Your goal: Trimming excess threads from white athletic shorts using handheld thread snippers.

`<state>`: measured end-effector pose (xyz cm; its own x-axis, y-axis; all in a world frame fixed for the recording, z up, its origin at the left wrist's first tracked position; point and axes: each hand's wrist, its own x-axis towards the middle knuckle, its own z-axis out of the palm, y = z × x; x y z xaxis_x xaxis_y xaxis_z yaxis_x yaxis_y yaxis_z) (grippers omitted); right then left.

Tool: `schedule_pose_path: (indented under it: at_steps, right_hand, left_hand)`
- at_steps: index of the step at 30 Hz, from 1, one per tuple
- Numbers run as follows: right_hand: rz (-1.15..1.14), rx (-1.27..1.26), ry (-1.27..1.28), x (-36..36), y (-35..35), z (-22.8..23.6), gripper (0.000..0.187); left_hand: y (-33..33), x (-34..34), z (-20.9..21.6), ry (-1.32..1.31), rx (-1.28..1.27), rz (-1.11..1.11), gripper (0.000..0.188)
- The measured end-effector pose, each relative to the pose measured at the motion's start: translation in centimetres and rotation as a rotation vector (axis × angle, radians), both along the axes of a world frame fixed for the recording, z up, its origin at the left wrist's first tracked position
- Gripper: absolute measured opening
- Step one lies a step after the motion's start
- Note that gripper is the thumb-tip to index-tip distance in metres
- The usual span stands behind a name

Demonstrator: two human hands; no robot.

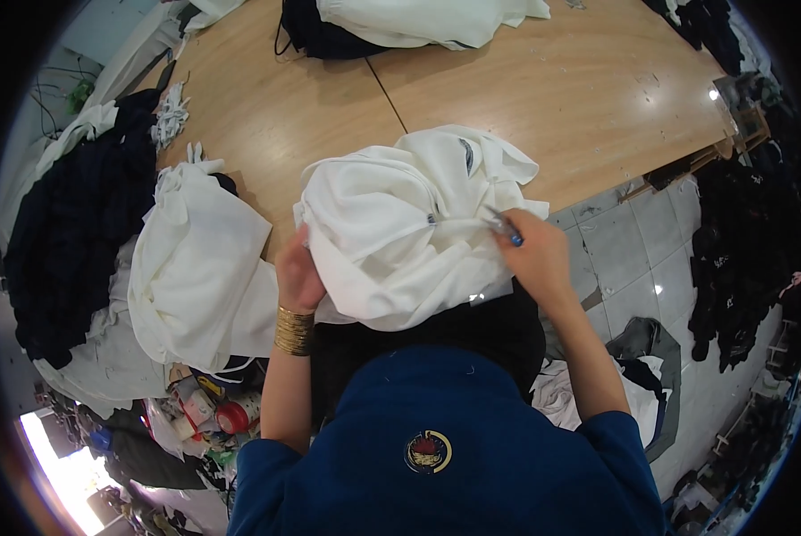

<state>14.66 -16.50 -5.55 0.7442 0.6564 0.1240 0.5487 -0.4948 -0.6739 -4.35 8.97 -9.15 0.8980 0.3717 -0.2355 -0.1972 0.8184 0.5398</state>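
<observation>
A bunched white garment (373, 241) lies at the table's near edge and over my lap, with a small dark mark near its top and another at its middle. At its left edge my left hand (300, 275) is closed on the cloth, the fingers partly hidden behind the folds. My right hand (536, 255) is closed around small thread snips (506, 229) with a blue part. Their metal blades point up and left, close over the garment's right side. Whether the blades touch the cloth I cannot tell.
The wooden table (543, 98) stretches ahead. White garments (199, 259) and a dark navy pile (79, 223) lie to the left; more white cloth (436, 20) rests at the far edge. Dark clothes (740, 259) lie right, beyond the tiled floor (637, 241). A red round object (233, 417) sits lower left.
</observation>
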Motion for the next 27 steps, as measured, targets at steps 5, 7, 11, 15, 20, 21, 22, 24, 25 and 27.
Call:
schedule_pose_path:
  at_steps: [5,7,11,15,20,21,22,24,25,27]
  right_hand:
    - [0.101,0.017,0.301,3.4,-0.8,3.6,0.022]
    - [0.213,0.067,0.465,2.2,-0.1,4.0,0.02]
    - [0.086,0.346,0.811,0.1,2.7,5.5,0.017]
    - [0.293,0.288,0.468,1.5,3.5,4.7,0.02]
    - [-0.199,0.196,0.561,5.6,0.8,-1.0,0.014]
    - [-0.129,0.183,0.511,4.8,0.2,-3.2,0.016]
    - [-0.193,0.167,0.641,3.4,0.3,-4.4,0.017]
    - [-0.247,0.231,0.814,1.2,1.3,-4.4,0.01]
    - [-0.278,0.257,0.941,0.7,1.8,-4.5,0.009]
    - [-0.273,0.441,1.174,0.2,2.9,-5.4,0.009]
  left_hand:
    - [1.1,0.1,6.4,0.281,0.475,-0.205,0.065]
    - [1.6,0.3,7.2,0.348,0.578,-0.323,0.061]
    - [0.2,1.4,7.1,0.422,0.672,-0.276,0.057]
    - [0.6,2.2,9.2,0.322,0.503,-0.131,0.048]
    - [2.3,1.1,7.5,0.212,0.28,0.003,0.039]
    - [2.0,1.0,6.6,0.203,0.286,0.006,0.039]
    - [1.7,0.8,5.8,0.212,0.277,-0.002,0.038]
    - [0.9,0.6,4.8,0.209,0.218,-0.027,0.038]
    - [0.4,0.6,4.6,0.207,0.221,-0.026,0.038]
    - [-0.8,0.7,4.4,0.263,0.205,-0.156,0.039]
